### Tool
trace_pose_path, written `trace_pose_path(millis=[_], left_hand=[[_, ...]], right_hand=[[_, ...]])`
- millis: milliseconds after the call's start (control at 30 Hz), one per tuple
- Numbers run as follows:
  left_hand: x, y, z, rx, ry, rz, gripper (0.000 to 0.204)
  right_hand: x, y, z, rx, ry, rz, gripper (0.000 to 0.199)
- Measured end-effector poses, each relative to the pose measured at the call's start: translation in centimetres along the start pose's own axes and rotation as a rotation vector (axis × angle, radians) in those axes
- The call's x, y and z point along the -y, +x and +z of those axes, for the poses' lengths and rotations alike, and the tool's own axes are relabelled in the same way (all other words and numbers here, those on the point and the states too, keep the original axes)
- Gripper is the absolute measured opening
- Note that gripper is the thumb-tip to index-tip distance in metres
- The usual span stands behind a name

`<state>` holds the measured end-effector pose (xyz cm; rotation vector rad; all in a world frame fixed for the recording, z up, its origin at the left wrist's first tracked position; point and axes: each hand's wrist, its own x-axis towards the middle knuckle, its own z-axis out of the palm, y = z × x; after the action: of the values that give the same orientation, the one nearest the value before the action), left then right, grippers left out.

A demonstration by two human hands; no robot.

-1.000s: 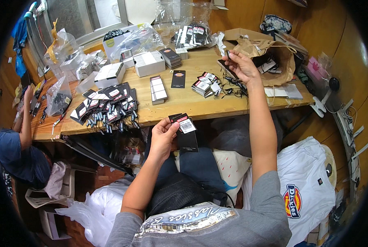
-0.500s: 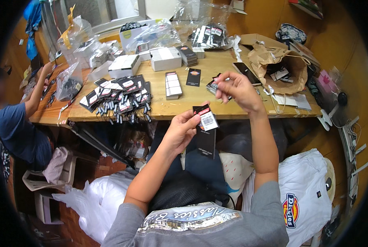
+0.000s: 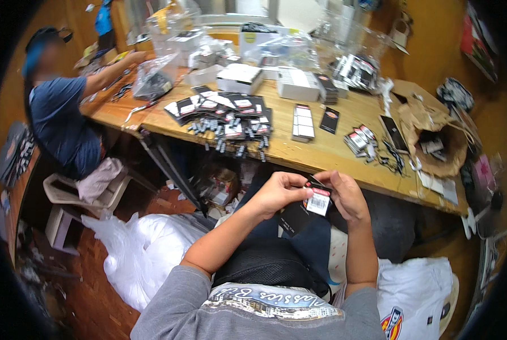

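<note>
Across the wooden table (image 3: 321, 152) lie piled tags (image 3: 243, 106). Over the lap (image 3: 316, 245), the left hand (image 3: 281, 194) pinches a black tag (image 3: 296, 219); the right hand (image 3: 350, 197) has come from above the table to the tag's upper edge, so both hands meet there; whether the right grips cannot be told.

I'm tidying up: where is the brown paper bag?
In the head view, the brown paper bag lies open near the right end of the table, right of the small pile of tags and behind white papers.
</note>
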<state>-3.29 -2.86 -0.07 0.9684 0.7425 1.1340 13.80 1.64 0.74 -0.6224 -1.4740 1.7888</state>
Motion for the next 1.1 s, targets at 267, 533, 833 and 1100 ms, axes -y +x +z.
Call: trace_pose_path(millis=[267, 533, 833, 1100], left_hand=[[-0.1, -1.3, -1.2, 0.080, 0.457, 0.027, 0.017], [0.6, -1.4, -2.3, 0.128, 0.648, 0.049, 0.015], [1.6, -2.3, -3.1, 0.064, 0.567, 0.067, 0.015], [1.4, -2.0, -2.8, -0.143, 0.100, 0.453, 0.018]], right_hand=[[-1.5, 1.0, 1.0, 0.102, 0.073, 0.042, 0.010], [-1.3, 1.0, 1.4, 0.044, 0.513, 0.003, 0.009], [0.3, 1.1, 2.0, -0.024, 0.469, -0.142, 0.007], [-0.7, 0.8, 5.2, -0.139, 0.157, -0.240, 0.006]])
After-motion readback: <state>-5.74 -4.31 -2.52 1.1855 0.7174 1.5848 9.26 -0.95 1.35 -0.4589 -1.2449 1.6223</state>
